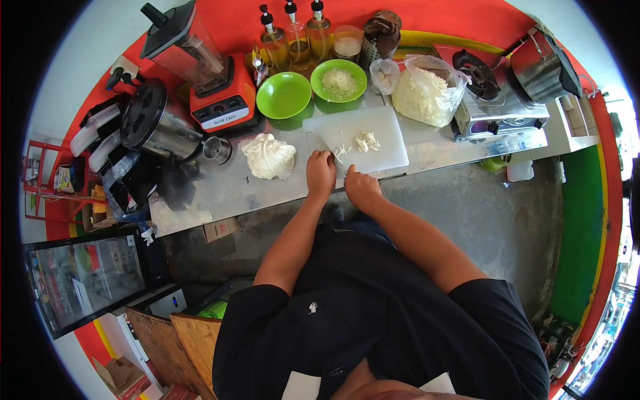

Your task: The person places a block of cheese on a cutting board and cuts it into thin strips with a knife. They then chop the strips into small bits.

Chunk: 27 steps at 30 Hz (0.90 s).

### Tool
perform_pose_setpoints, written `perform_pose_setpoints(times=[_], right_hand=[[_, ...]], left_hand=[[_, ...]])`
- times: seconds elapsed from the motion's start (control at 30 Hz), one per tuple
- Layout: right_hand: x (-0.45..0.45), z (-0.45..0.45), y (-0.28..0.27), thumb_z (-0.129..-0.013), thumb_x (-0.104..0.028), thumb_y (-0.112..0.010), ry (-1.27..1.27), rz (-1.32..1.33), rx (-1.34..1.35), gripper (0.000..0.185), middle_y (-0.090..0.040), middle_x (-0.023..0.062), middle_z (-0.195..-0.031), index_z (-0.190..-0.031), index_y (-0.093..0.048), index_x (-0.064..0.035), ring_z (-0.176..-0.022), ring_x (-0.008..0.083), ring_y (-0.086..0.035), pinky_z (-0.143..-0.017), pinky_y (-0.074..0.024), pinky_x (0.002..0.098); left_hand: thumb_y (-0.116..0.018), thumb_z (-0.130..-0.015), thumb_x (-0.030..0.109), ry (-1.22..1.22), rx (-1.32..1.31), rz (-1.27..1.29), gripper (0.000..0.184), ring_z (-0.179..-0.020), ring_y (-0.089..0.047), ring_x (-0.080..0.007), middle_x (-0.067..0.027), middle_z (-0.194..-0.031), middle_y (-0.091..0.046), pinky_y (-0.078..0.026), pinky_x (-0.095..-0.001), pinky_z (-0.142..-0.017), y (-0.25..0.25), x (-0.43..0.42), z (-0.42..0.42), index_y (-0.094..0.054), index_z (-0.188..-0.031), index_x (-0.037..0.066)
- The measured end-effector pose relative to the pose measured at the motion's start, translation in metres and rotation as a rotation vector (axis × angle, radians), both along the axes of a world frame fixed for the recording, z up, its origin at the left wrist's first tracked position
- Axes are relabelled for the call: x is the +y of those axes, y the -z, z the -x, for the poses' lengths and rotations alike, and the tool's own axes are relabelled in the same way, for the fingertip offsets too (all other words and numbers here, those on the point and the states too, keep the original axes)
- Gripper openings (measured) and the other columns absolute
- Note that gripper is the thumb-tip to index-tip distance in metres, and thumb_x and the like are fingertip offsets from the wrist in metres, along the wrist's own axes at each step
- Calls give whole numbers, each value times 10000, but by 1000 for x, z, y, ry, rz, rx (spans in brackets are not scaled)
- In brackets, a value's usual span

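A white cutting board [380, 127] lies on the metal counter, with small white chopped pieces [367, 141] in a loose pile. More slivers lie near my fingers. My left hand [321, 175] rests at the board's lower left edge, fingers curled together; what they hold, if anything, is hidden. Beside it, my right hand [362, 187] is closed around the handle of a knife [329, 145], whose thin blade points up and left over the board. Left of the board sits a crumpled white plastic bag [269, 157].
Behind the board stand a green bowl [283, 95], another green bowl [357, 72] with pale shreds, and a plastic bag [430, 93] of white shreds. A red blender [223, 100] is at left, a gas stove [500, 113] at right. Pump bottles [298, 50] line the back.
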State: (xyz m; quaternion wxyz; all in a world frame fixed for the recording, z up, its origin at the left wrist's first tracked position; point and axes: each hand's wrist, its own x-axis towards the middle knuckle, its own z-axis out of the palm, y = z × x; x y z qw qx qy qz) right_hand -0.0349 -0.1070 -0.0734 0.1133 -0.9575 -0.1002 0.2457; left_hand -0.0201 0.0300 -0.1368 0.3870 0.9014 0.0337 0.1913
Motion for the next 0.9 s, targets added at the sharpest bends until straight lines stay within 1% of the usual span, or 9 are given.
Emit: perform_pose_setpoints(times=[0.1,0.27,0.33,0.5,0.6,0.67,0.77,0.83,0.9], right_hand=[[2,0,4,-961,-115,-555,31,14,8,184,-735,249,-979,-1094,-500,-1,-962,404,-730,-840,-581,474],[3,-5,-12,-957,-99,-547,-92,31,-65,152,-734,248,-963,-1069,-507,-3,-960,376,-739,-820,-593,460],[5,0,-12,-957,-92,-542,-79,39,-90,140,-735,244,-953,-1061,-508,-5,-947,370,-743,-812,-596,457],[10,12,-1,-959,-87,-526,14,56,-68,122,-739,228,-927,-1050,-507,-8,-897,361,-752,-775,-605,447],[8,10,4,-963,-92,-517,3,50,-79,123,-741,218,-908,-1053,-509,-7,-867,359,-755,-751,-609,441],[7,4,6,-962,-88,-517,-65,45,-134,127,-741,218,-902,-1060,-507,-8,-868,360,-755,-742,-609,448],[9,1,0,-965,-81,-508,-70,36,-131,121,-740,222,-899,-1062,-505,-9,-865,361,-755,-732,-609,453],[10,6,-1,-962,-81,-514,-54,39,-114,121,-740,223,-899,-1060,-505,-11,-866,366,-754,-731,-608,454],[10,13,0,-960,-81,-521,-38,39,-100,121,-740,224,-900,-1058,-505,-13,-868,370,-754,-731,-607,455]], left_hand=[[-665,-850,44,-5,-2,5,69,-796,-626,-385,-171,-844,-623,-498,-454,-715,-1,0,0,-698,-891,0],[-656,-835,60,24,-23,-8,81,-817,-633,-381,-169,-849,-633,-502,-447,-731,-6,1,0,-699,-844,-8],[-647,-824,63,27,-22,-41,88,-819,-638,-378,-167,-848,-640,-508,-446,-728,-5,0,1,-699,-817,-7],[-658,-817,70,0,36,-3,83,-773,-638,-378,-165,-830,-639,-511,-451,-696,-5,3,-1,-696,-810,-5],[-673,-811,75,-17,72,26,83,-758,-641,-378,-166,-822,-641,-513,-451,-684,-7,5,-2,-693,-811,-5],[-681,-808,78,-14,92,42,84,-757,-645,-378,-167,-821,-643,-514,-449,-682,-7,4,-1,-692,-814,-6],[-688,-806,77,-28,52,43,85,-769,-654,-377,-169,-829,-652,-518,-446,-689,-6,4,-2,-694,-820,-6],[-655,-826,74,-22,138,73,92,-824,-647,-386,-173,-882,-662,-520,-463,-734,-9,4,0,-705,-836,-3],[-652,-828,71,-29,149,57,90,-826,-645,-386,-172,-879,-658,-517,-465,-736,-10,3,0,-704,-839,-2]])
